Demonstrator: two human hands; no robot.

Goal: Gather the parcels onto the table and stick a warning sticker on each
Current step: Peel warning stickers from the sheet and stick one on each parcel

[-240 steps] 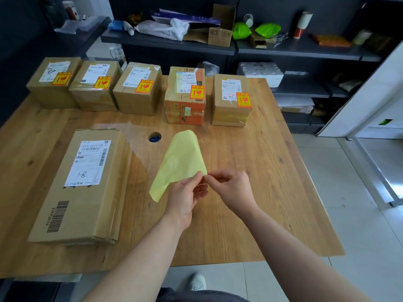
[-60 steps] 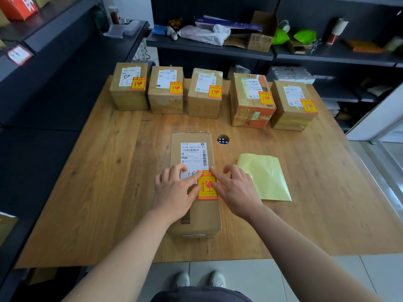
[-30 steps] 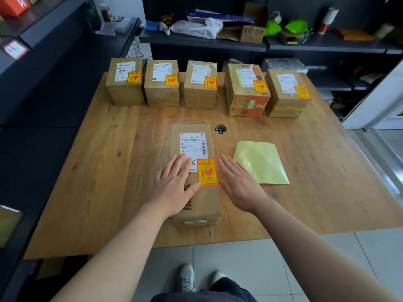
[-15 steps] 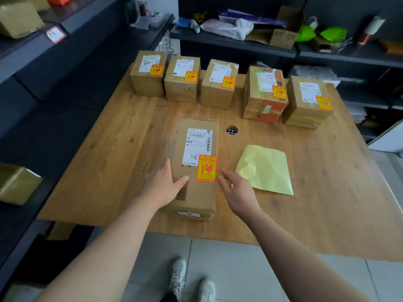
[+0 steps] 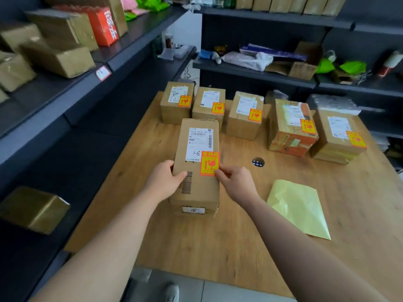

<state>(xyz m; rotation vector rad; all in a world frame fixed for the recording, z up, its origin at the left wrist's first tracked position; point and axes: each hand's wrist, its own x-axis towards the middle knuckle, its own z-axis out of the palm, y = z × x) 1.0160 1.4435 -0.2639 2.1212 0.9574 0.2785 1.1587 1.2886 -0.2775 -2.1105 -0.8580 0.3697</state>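
The left hand and right hand clamp the long box by its two long sides, thumbs on top, the right thumb at the sticker. The box is on the table, just in front of the row of five stickered boxes. It looks like stiff taped cardboard and probably light, so a grip on both sides at mid-length should keep it level.
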